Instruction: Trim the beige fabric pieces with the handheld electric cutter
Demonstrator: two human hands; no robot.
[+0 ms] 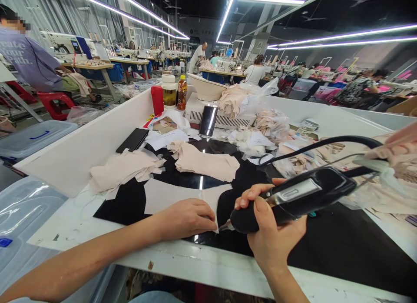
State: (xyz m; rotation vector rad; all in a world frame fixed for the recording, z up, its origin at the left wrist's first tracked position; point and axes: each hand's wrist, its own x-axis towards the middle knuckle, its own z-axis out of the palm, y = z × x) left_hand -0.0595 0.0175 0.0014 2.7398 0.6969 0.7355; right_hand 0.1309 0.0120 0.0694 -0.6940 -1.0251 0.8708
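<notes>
My right hand [276, 238] is wrapped around a black corded handheld power tool [293, 201] with a silver panel on its side. The tool points down and left, and its thin metal tip [227, 226] is at the right corner of a flat beige fabric piece [176, 196]. My left hand [189, 218] presses that corner down, fingers bent and together, right beside the tip. Under the fabric lies a shiny black work surface [130, 207]. Beyond my left hand sit two stacks of cut beige fabric, one in the middle [206, 161] and one at left [124, 169].
Low white walls [84, 155] edge the table. Toward the back are a phone [208, 120], a red cup [157, 101], a bottle [181, 93] and a white vented box [221, 118]. Bagged fabric scraps [302, 155] lie at right. Another hand [400, 142] is near the tool's cord [325, 142].
</notes>
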